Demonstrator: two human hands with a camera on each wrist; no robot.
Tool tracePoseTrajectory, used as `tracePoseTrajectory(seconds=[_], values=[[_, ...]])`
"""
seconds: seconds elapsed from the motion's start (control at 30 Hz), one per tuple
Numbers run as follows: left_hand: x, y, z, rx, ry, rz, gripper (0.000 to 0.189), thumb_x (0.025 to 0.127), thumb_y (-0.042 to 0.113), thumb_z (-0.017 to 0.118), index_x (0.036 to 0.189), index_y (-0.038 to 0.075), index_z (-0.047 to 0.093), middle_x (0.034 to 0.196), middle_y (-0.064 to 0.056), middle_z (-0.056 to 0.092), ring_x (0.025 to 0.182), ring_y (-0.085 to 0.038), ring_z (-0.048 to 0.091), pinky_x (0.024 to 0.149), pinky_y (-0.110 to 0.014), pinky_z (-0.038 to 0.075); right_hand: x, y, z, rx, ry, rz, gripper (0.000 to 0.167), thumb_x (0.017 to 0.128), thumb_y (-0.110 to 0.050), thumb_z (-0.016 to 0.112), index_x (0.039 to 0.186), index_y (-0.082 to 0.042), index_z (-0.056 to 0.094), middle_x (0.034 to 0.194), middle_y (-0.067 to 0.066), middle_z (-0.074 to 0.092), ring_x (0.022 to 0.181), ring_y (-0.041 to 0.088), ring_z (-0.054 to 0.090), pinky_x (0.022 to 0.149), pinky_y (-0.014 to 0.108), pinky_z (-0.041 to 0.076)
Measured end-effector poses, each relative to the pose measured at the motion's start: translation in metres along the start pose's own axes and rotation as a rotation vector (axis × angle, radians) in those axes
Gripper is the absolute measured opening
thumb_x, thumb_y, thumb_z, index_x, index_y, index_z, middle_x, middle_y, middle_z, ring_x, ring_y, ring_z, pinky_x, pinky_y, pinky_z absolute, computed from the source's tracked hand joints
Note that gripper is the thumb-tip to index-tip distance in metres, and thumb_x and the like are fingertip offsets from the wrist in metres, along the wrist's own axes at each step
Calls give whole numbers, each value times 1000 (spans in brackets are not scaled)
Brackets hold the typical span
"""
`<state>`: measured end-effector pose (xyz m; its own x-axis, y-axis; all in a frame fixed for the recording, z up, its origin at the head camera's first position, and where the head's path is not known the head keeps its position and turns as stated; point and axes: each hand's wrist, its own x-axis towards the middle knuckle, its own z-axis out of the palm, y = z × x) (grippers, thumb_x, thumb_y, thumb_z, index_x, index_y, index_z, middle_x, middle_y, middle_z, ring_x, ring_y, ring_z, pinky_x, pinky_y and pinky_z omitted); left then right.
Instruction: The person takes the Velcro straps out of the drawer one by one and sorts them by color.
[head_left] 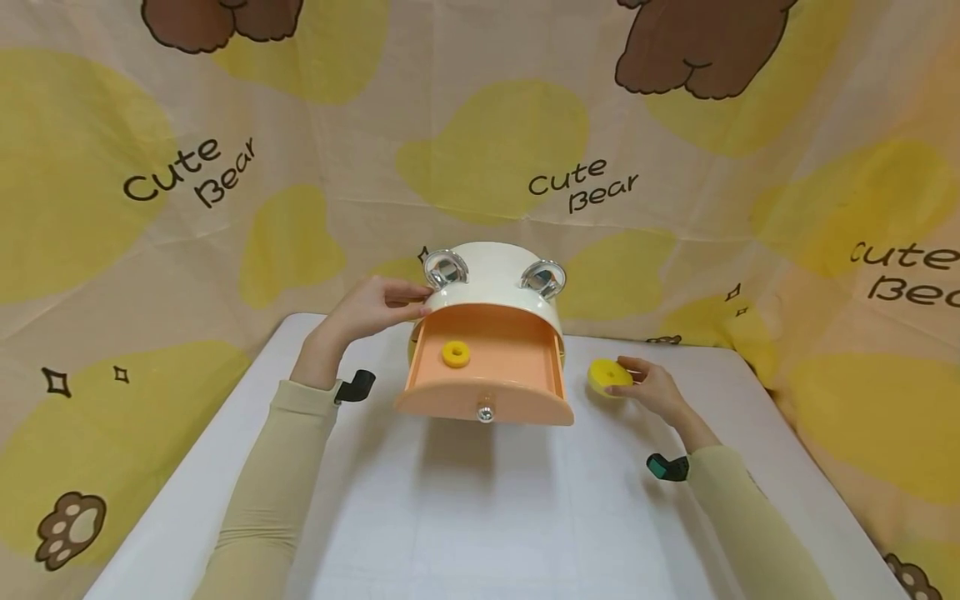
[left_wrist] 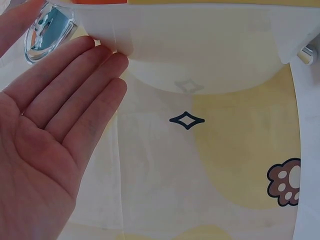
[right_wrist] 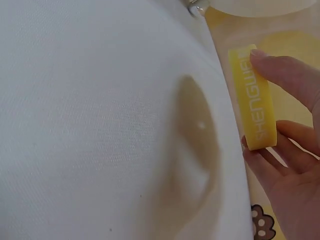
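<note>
A white rounded box (head_left: pixel 487 271) with two silver, ear-like rings stands at the middle of the table. Its peach drawer (head_left: pixel 525 358) is pulled out, and a small yellow ring (head_left: pixel 447 359) lies inside on the left. My left hand (head_left: pixel 369 308) is at the box's left side; in the left wrist view its fingers (left_wrist: pixel 75 87) are nearly straight, with the tips against the white wall. To the right of the drawer, my right hand (head_left: pixel 654 390) pinches a yellow tape roll (right_wrist: pixel 254 100) between thumb and fingers. Pale lettering runs round the roll, which is held above the tabletop.
A white cloth covers the table (head_left: pixel 480 533). Behind and on both sides hangs a yellow-and-cream curtain (head_left: pixel 360 133) printed with bears and words. A clear knob (head_left: pixel 486 413) sticks out from the drawer front toward me.
</note>
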<state>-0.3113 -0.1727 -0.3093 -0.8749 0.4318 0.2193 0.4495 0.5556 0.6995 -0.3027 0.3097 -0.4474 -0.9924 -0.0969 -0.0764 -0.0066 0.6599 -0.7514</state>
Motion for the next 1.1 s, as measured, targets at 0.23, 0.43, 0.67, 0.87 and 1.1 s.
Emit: tracePoseTrajectory(seconds=[0.23,0.43,0.67,0.87,1.1], values=[[1,-1,1,-1,0,-4,48,84,45,69,121,15,66,120,-5,66,113,-23,62,96,-41,51,6,9,7,36,-6,65,88,78,-41,76,146,-6,34,149,19,36,130,40,38,108,53,36],[0,0,1,-4,5,1,50,83,47,69,121,16,66,120,-4,67,113,-23,63,96,-41,51,10,18,11,65,12,86,88,79,-39,76,147,-7,33,150,18,34,132,38,36,111,53,33],[-1,0,1,-7,0,2,48,84,45,69,122,15,66,121,-6,66,113,-24,62,97,-42,50,14,23,18,83,18,102,86,79,-36,76,147,-6,33,151,17,34,135,38,34,113,51,31],[-1,0,1,-12,2,9,48,84,44,69,122,15,66,120,-5,67,113,-23,62,97,-42,50,13,23,19,44,24,100,86,79,-34,77,147,-6,32,151,18,33,135,39,33,113,51,30],[-1,1,1,-15,18,-15,49,82,48,70,120,18,67,119,-2,67,113,-20,63,96,-40,51,13,23,21,41,21,98,87,79,-32,77,147,-4,31,150,19,34,134,38,35,113,50,31]])
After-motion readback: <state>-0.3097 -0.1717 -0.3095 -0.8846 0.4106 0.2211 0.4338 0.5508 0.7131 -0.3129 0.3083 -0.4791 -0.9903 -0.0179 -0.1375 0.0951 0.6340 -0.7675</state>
